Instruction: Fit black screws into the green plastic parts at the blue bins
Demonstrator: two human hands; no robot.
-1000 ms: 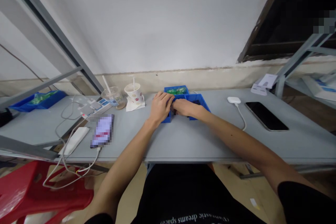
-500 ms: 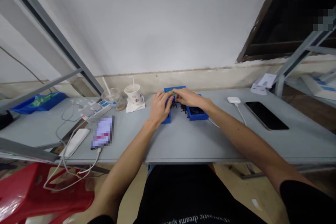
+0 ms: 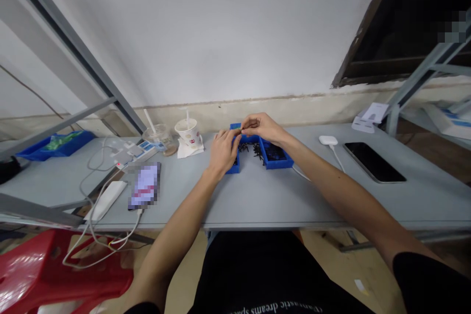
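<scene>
Pinching a small greenish-brown piece (image 3: 237,130) between thumb and forefinger, the right hand (image 3: 263,127) is raised just above the back of a blue plastic tray (image 3: 278,166), so the piece is held up clear of the tray. The left hand (image 3: 222,151) is half closed, its fingers curled up to just beside the piece; whether they touch it or hold anything, I cannot tell. Dark, spiky bits (image 3: 250,147) lie in front of the hands, between the tray's blue walls, though it is hard to tell what surface is under them. The tray sits on the grey tabletop (image 3: 257,201) directly before the person's torso, probably to keep it within easy reach of both hands. A clear plastic cup (image 3: 159,138) and a paper cup (image 3: 187,132) on a paper napkin (image 3: 190,151) stand back near the wall, likely out of the forearms' way; the cup's print is too small to read. A second blue tray (image 3: 37,156) holds green pieces at the far left. A smartphone (image 3: 144,186), its screen pixelated, lies cabled beside a power strip (image 3: 134,151). Upside-down lettering on the black T-shirt (image 3: 279,274) ends "dreams space".
</scene>
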